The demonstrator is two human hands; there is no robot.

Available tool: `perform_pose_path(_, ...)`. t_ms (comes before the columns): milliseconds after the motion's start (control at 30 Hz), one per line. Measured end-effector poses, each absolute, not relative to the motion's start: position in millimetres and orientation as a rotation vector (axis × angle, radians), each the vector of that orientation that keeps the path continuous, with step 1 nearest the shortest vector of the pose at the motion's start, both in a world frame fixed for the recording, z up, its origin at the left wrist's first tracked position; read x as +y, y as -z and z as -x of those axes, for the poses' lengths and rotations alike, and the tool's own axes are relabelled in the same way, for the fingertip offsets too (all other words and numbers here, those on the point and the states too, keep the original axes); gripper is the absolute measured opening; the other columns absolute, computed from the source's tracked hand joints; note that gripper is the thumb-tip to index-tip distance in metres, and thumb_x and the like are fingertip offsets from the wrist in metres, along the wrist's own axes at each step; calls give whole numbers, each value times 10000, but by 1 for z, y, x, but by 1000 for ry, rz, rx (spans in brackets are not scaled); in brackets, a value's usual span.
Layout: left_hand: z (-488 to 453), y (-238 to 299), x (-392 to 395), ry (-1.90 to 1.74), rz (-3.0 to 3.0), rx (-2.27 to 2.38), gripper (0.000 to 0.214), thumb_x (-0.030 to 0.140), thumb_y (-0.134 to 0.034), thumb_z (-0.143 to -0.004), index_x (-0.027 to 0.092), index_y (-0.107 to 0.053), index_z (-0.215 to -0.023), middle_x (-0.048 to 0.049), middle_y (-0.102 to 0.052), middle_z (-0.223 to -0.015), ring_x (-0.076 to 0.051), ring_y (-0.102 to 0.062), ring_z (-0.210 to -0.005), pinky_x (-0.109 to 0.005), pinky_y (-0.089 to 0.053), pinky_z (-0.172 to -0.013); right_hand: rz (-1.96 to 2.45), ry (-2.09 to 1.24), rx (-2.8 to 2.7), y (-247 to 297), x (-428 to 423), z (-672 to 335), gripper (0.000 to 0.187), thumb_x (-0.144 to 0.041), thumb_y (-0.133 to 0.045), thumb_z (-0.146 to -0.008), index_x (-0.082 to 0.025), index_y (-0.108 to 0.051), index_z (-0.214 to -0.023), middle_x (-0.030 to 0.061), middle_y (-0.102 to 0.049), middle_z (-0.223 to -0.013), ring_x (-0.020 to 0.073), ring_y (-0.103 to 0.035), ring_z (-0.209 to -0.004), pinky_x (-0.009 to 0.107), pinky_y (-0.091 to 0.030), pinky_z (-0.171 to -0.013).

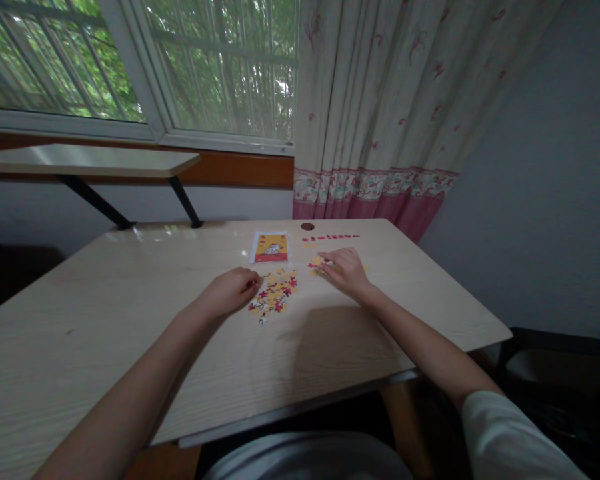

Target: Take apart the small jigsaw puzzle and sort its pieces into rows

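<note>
My left hand [233, 291] rests on the wooden table [130, 320] with its fingers curled, just left of a loose heap of small red and yellow puzzle pieces [275, 295]. Whether it holds a piece is hidden. My right hand [344, 269] lies palm down further right, fingers bent over a few yellow pieces [317, 261] that it touches. A row of joined red pieces [330, 237] lies beyond it. A small picture card [269, 247] in yellow and red lies at the back of the table.
A round cable hole [307, 227] sits near the table's far edge. A narrow shelf on black brackets [87, 160] hangs under the window at the left. A patterned curtain [380, 107] hangs behind the table. A dark chair [555, 360] stands at the right.
</note>
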State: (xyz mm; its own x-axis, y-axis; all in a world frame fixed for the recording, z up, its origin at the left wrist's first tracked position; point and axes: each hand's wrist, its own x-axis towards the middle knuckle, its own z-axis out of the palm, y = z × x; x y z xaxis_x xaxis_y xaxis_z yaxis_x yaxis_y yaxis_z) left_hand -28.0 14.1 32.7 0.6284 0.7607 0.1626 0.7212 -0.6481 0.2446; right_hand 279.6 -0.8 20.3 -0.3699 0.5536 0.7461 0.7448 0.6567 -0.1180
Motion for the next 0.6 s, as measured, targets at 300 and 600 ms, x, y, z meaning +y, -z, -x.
perform_pose_path(300, 27, -34, 13, -418, -2671, 1257, 282, 340, -403, -834, 173, -615, -752, -61, -586, -702, -171, -505, -643, -268, -351, -592, 1306, 211, -2051, -20, 44, -301, 293, -386, -560, -835, -193, -647, -1038, 70, -676, -915, 184, -586, -881, 333, -377, -817)
perform_pose_path(600, 28, -34, 12, -490, -2651, 1242, 253, 319, -430, -829, 178, -608, -718, -54, -574, -668, -175, -496, -627, -274, -339, -585, 1779, -11, -2080, -11, 108, -314, 344, -458, -539, -818, -222, -677, -1027, 87, -669, -1040, 231, -583, -972, 338, -406, -815)
